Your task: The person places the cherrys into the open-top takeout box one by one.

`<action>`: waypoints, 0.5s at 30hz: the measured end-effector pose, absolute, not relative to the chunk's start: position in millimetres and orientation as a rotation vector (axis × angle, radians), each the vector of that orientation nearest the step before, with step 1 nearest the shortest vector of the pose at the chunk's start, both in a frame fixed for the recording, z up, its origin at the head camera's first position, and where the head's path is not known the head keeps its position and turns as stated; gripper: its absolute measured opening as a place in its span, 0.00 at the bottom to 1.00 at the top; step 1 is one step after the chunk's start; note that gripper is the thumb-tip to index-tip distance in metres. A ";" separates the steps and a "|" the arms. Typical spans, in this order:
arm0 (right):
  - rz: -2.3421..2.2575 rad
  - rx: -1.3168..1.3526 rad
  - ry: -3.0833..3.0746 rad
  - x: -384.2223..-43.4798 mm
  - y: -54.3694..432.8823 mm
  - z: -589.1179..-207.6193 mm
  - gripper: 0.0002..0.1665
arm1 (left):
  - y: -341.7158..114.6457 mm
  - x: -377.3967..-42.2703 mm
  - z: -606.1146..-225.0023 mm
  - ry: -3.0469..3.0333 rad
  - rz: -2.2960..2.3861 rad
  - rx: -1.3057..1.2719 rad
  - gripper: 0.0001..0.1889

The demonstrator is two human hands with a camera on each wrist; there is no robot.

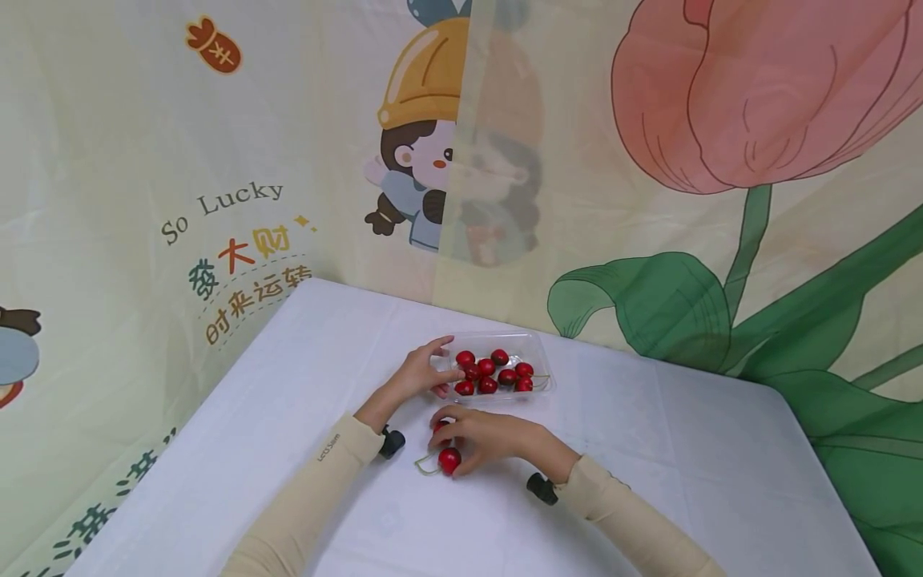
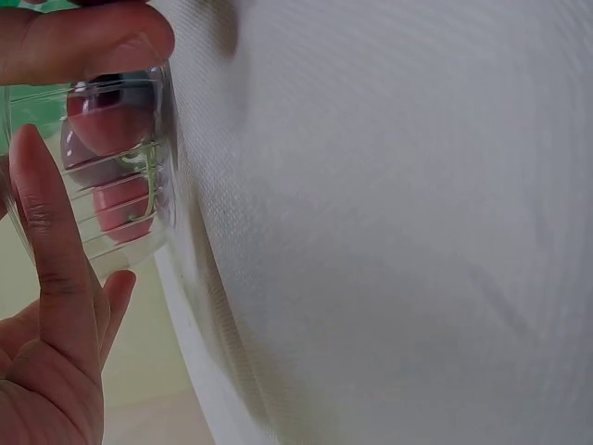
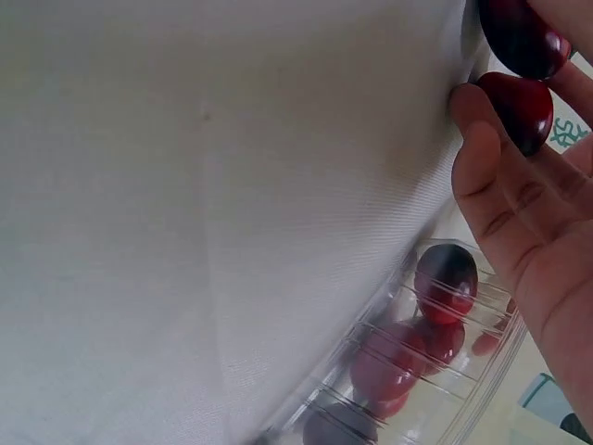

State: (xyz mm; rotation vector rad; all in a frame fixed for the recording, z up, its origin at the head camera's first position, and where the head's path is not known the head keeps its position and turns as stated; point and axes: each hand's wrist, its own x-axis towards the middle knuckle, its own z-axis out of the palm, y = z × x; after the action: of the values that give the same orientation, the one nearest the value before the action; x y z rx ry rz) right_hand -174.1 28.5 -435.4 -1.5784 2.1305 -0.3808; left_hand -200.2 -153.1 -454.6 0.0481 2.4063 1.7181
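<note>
A clear plastic box (image 1: 534, 351) with several dark red cherries (image 1: 487, 367) stands on the table. My left hand (image 1: 417, 373) holds its left end, the thumb on one side and the fingers spread along the other. In the left wrist view, cherries (image 2: 109, 125) show through the ribbed wall. Just in front of the box, my right hand (image 1: 497, 433) has its fingers bent around two cherries. The nearer cherry (image 1: 449, 461), beside a green stem, lies by the thumb; the farther cherry (image 1: 441, 430) is partly covered by the fingers. Both show against the fingers in the right wrist view.
A white cloth covers the table (image 1: 404, 529). Behind it hangs a printed curtain (image 1: 346, 160) with a cartoon figure and a large tulip, meeting the table's back edge close behind the box. Dark wrist cameras (image 1: 542, 488) sit beneath both wrists.
</note>
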 end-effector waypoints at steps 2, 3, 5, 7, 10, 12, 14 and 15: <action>-0.387 -1.572 2.120 -174.2 29.4 -434.0 0.23 | -152.8 -200.5 -453.9 2.416 1.712 0.040 0.41; -0.395 -1.568 2.114 -174.4 29.8 -433.6 0.22 | -152.6 -200.7 -453.7 2.422 1.707 0.038 0.41; -0.403 -1.564 2.112 -174.6 30.4 -433.3 0.21 | -152.3 -201.1 -453.2 2.429 1.702 0.035 0.41; -0.405 -1.570 2.113 -174.5 30.8 -433.2 0.20 | -152.3 -201.4 -453.3 2.429 1.701 0.034 0.41; -0.399 -1.584 2.116 -173.6 31.4 -435.2 0.20 | -152.7 -201.6 -455.0 2.418 1.705 0.035 0.41; -0.393 -1.583 2.121 -172.6 31.3 -436.0 0.20 | -152.9 -202.1 -456.5 2.411 1.709 0.034 0.41; -0.384 -1.581 2.129 -171.7 30.7 -436.4 0.20 | -152.9 -202.7 -457.4 2.410 1.709 0.035 0.41; -0.382 -1.578 2.132 -171.3 30.3 -436.0 0.20 | -152.8 -202.9 -457.8 2.413 1.708 0.037 0.41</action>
State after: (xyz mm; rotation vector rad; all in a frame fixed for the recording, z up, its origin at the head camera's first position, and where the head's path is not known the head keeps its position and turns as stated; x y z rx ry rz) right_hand -171.3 30.3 -436.0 -1.5776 2.1324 -0.3823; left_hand -202.9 -152.8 -457.8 0.0367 2.4133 1.7082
